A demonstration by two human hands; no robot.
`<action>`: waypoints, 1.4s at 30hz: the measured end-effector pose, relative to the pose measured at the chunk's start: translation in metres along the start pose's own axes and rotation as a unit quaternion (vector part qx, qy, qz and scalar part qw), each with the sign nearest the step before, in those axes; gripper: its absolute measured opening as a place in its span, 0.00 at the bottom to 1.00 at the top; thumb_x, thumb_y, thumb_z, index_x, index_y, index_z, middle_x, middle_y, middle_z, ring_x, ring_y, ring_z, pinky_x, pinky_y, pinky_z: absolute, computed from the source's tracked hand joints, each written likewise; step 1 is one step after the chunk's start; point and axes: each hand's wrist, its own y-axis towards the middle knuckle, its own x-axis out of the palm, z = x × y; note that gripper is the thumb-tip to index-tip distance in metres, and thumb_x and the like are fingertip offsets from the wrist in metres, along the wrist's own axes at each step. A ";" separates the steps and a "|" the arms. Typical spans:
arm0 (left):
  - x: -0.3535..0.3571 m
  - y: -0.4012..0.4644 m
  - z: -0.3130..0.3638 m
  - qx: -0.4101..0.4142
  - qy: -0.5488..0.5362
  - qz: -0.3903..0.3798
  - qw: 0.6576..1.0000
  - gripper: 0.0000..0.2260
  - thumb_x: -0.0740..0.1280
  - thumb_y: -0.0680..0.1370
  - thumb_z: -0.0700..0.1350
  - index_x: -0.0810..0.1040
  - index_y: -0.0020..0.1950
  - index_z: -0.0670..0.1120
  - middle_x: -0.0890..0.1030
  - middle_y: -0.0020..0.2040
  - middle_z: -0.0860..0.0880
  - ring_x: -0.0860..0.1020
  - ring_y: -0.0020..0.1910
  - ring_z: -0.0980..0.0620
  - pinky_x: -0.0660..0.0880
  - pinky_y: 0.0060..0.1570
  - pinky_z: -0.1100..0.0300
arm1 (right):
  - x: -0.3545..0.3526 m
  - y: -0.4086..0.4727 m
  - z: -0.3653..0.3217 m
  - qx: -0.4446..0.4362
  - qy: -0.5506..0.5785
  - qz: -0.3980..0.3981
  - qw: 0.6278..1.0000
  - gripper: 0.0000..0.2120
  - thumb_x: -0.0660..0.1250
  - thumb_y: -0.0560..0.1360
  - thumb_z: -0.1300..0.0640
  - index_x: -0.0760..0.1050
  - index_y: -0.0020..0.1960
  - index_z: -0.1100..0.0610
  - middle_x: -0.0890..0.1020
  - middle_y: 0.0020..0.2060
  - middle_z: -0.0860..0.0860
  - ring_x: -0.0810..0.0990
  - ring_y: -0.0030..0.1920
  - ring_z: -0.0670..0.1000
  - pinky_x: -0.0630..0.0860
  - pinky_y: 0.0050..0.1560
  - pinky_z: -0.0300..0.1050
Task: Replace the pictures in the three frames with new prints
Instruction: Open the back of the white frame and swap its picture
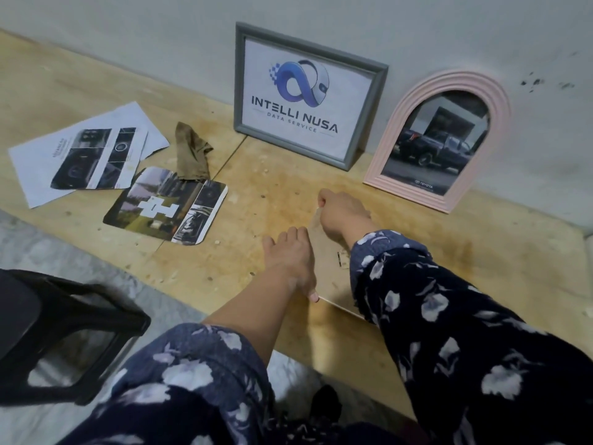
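**Both hands on the face-down frame**

Your left hand (290, 258) lies flat on the back of the third frame (327, 268), fingers straight and pressing, thumb hooked at its near edge. Your right hand (341, 216) is curled at the frame's far corner, pinching a small tab (316, 220) there. That frame lies face down on the wooden table (481, 268), near its front edge, between your forearms. Far side, the grey frame (308, 94) stands against the wall (128, 33) showing a logo print, and just right of it the pink arched frame (439, 139) shows a truck picture. To the left lie loose prints: a rounded-corner one (167, 210) nearest you, two paper sheets (83, 155) beyond it, and a crumpled brown cloth (191, 152) between. A black stool (57, 332) sits near left, off the table.
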 end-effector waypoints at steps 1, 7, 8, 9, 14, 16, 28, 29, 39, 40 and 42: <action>0.000 0.000 0.001 -0.002 0.000 0.003 1.000 0.51 0.80 0.55 0.62 0.60 0.69 0.44 0.68 0.63 0.48 0.68 0.64 0.47 0.60 0.58 0.49 | -0.001 -0.001 -0.001 -0.002 0.007 0.003 1.000 0.16 0.50 0.68 0.68 0.66 0.46 0.49 0.76 0.48 0.55 0.72 0.49 0.60 0.64 0.62 0.64; -0.002 -0.001 0.002 -0.021 -0.018 -0.006 1.000 0.48 0.81 0.55 0.60 0.60 0.65 0.45 0.71 0.61 0.47 0.69 0.63 0.47 0.59 0.56 0.52 | -0.010 -0.010 -0.001 -0.013 0.026 -0.020 0.999 0.18 0.50 0.67 0.69 0.65 0.49 0.49 0.76 0.45 0.55 0.72 0.47 0.59 0.58 0.67 0.65; -0.002 -0.001 0.002 -0.022 -0.018 -0.010 1.000 0.48 0.81 0.56 0.60 0.60 0.65 0.44 0.71 0.61 0.47 0.69 0.63 0.47 0.59 0.56 0.52 | -0.011 -0.012 0.001 -0.016 0.036 -0.023 0.999 0.21 0.50 0.67 0.69 0.66 0.52 0.48 0.77 0.45 0.54 0.73 0.47 0.59 0.58 0.67 0.65; -0.002 -0.001 0.002 -0.025 -0.017 -0.013 0.999 0.48 0.81 0.56 0.61 0.60 0.65 0.44 0.71 0.61 0.47 0.69 0.63 0.47 0.59 0.56 0.52 | -0.011 -0.013 0.004 -0.015 0.051 -0.022 0.998 0.24 0.50 0.67 0.69 0.66 0.56 0.46 0.78 0.46 0.53 0.74 0.50 0.59 0.58 0.67 0.64; 0.001 -0.001 0.002 -0.037 -0.026 -0.017 0.999 0.47 0.81 0.55 0.61 0.61 0.64 0.45 0.71 0.61 0.48 0.69 0.63 0.47 0.60 0.58 0.50 | -0.024 -0.025 0.041 0.046 0.069 0.052 0.995 0.28 0.56 0.71 0.67 0.65 0.67 0.46 0.76 0.60 0.52 0.72 0.62 0.58 0.51 0.72 0.61; 0.000 -0.001 0.004 -0.040 -0.026 -0.022 0.999 0.48 0.81 0.54 0.61 0.61 0.65 0.45 0.70 0.61 0.49 0.69 0.63 0.47 0.60 0.59 0.50 | -0.029 -0.036 0.066 0.087 0.049 0.076 0.992 0.26 0.56 0.71 0.65 0.67 0.67 0.48 0.73 0.63 0.53 0.69 0.65 0.58 0.52 0.72 0.61; -0.007 0.000 0.010 -0.041 0.052 -0.050 0.997 0.56 0.79 0.56 0.62 0.54 0.74 0.41 0.60 0.70 0.44 0.70 0.66 0.44 0.59 0.66 0.46 | -0.010 -0.079 0.130 0.143 0.077 0.108 0.981 0.22 0.62 0.74 0.60 0.69 0.67 0.54 0.69 0.63 0.56 0.69 0.62 0.59 0.67 0.64 0.50; -0.007 0.000 0.011 -0.042 0.052 -0.049 0.997 0.55 0.78 0.56 0.61 0.55 0.74 0.41 0.61 0.69 0.44 0.70 0.65 0.44 0.59 0.65 0.46 | -0.010 -0.077 0.129 0.141 0.105 0.106 0.979 0.20 0.62 0.73 0.62 0.70 0.66 0.56 0.72 0.61 0.56 0.72 0.59 0.59 0.70 0.60 0.48; -0.005 0.000 0.012 -0.061 0.028 -0.033 0.997 0.54 0.81 0.54 0.61 0.57 0.69 0.42 0.68 0.64 0.47 0.74 0.62 0.47 0.58 0.65 0.48 | -0.008 -0.071 0.122 0.130 0.188 0.089 0.970 0.22 0.62 0.70 0.61 0.67 0.64 0.53 0.73 0.60 0.55 0.72 0.56 0.58 0.72 0.56 0.49; -0.005 -0.001 0.012 -0.062 0.028 -0.031 0.997 0.54 0.81 0.54 0.61 0.57 0.69 0.42 0.68 0.63 0.47 0.74 0.61 0.47 0.58 0.65 0.48 | -0.007 -0.071 0.122 0.130 0.194 0.087 0.968 0.23 0.63 0.70 0.62 0.66 0.65 0.54 0.73 0.60 0.55 0.73 0.55 0.57 0.72 0.54 0.47; -0.005 -0.001 0.012 -0.062 0.033 -0.029 0.997 0.55 0.81 0.53 0.62 0.57 0.69 0.41 0.68 0.63 0.47 0.75 0.60 0.47 0.58 0.64 0.48 | -0.007 -0.070 0.122 0.133 0.194 0.077 0.969 0.28 0.64 0.70 0.62 0.63 0.69 0.55 0.71 0.62 0.55 0.73 0.57 0.56 0.72 0.55 0.47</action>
